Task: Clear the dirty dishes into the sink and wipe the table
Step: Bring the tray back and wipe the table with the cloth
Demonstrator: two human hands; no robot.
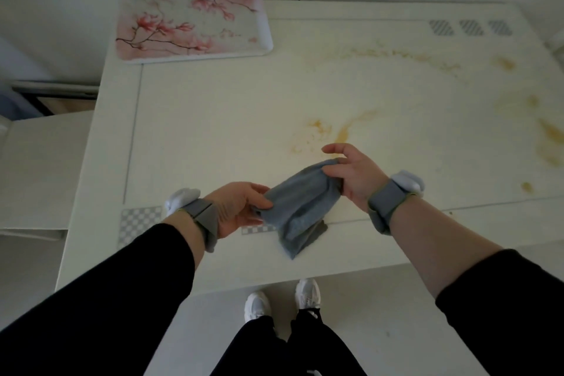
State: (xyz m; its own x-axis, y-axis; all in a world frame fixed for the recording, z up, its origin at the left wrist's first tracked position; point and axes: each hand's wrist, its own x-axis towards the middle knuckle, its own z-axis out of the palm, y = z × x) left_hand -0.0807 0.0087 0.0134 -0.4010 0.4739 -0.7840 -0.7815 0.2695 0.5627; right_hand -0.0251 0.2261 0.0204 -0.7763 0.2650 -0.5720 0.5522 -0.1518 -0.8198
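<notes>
A grey-blue cloth [300,204] hangs between my two hands just above the near edge of the white table [213,119]. My left hand [236,207] pinches the cloth's left end between thumb and fingers. My right hand [351,174] grips the right end, its index finger stretched out above the cloth. The cloth's lower corner droops onto the table's front border. Yellow-orange stains [329,131] are smeared across the tabletop from the middle to the right side, the largest stain [549,143] near the right edge.
A white tray with pink blossom print [192,24] lies at the table's far left corner, overhanging it slightly. A white bench or lower surface [39,168] stands left of the table. The wall runs along the far edge. My feet stand at the near edge.
</notes>
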